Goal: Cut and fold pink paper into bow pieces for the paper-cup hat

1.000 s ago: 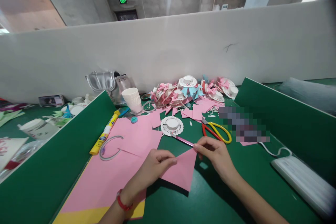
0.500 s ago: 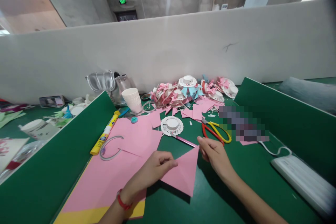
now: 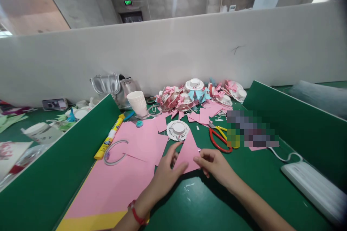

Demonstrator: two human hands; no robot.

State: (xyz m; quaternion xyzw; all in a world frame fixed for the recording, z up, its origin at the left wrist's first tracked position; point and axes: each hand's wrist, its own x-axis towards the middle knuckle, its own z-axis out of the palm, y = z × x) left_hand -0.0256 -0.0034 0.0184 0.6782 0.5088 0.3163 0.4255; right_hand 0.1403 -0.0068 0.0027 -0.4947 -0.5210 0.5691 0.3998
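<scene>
Between my hands, raised off the green table, is a piece of pink paper [image 3: 188, 155] with a pointed top. My left hand [image 3: 169, 166] is closed on its left edge, thumb in front and fingers partly behind. At the lower right corner my right hand [image 3: 214, 164] pinches the same paper. Just beyond the paper's tip lies a white fringed paper-cup piece [image 3: 178, 129]. Only a bit of the pen [image 3: 200, 149] shows beside the paper; the rest is hidden. Red-and-yellow scissors [image 3: 220, 140] lie to the right, partly blurred out.
Large pink sheets [image 3: 114, 184] cover the left side, with a glue stick [image 3: 110, 139] and a grey ring [image 3: 115, 153] on them. Stacked paper cups [image 3: 137, 104] and a heap of decorated cup pieces [image 3: 173, 97] stand behind. Green dividers [image 3: 292, 115] flank the table; a white mask pack [image 3: 311, 184] lies right.
The pink paper has turned and been lifted, its point now facing away. My left hand has slid under its left side, and my right hand has come down onto its lower right corner.
</scene>
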